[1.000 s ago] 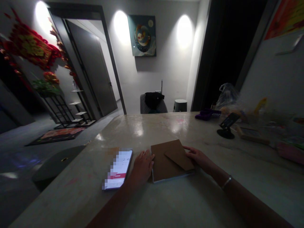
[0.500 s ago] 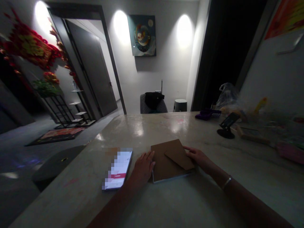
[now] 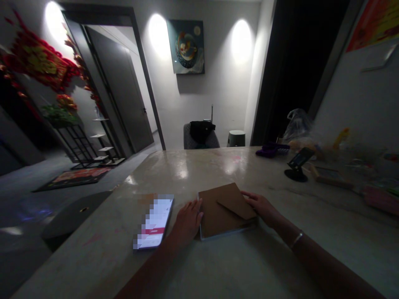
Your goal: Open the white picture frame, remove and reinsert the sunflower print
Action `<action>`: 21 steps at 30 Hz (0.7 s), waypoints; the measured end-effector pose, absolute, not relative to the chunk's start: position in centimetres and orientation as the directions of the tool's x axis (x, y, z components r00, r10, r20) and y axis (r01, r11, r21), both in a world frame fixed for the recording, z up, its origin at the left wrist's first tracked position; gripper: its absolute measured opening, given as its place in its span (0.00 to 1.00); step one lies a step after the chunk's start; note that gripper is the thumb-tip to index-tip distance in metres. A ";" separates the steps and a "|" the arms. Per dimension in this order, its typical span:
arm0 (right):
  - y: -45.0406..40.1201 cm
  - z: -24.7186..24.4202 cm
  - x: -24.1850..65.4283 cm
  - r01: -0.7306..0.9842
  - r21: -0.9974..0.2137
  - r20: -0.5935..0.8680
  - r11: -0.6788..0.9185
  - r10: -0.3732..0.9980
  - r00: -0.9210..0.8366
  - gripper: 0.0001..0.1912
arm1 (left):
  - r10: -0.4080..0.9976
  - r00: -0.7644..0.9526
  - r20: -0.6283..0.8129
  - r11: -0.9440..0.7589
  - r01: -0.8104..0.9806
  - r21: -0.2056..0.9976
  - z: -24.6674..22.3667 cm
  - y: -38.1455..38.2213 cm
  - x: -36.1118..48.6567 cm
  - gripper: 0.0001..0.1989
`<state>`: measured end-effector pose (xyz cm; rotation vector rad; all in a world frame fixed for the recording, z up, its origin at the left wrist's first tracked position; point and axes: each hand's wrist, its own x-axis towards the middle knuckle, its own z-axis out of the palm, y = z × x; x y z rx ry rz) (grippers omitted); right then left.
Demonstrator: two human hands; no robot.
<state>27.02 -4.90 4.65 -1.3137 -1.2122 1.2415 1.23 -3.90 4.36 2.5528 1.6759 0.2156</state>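
Head view, left hand [image 3: 187,222], right hand [image 3: 262,209] apparently spread at opposite edges of brown notebook [image 3: 215,218], phone [image 3: 154,222] just left

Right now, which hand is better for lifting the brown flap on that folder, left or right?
Probably your right hand: its fingertips are by the edge of the flap on the brown folder. Your left hand is at the folder's far edge, beside the phone.

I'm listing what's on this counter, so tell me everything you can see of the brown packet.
The brown packet is a flat, matte, card-like rectangle with a pale lower edge and a pointed flap lying on top. It lies flat and slightly askew on the pale stone-like counter. The left hand touches its left edge, and the right hand touches its right side.
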 end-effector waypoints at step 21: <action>-4.4 3.9 27.0 0.455 -0.887 0.112 0.076 0.992 0.053 0.22 | 0.909 0.402 0.111 -0.417 0.880 0.225 4.4 -4.1 0.8 0.24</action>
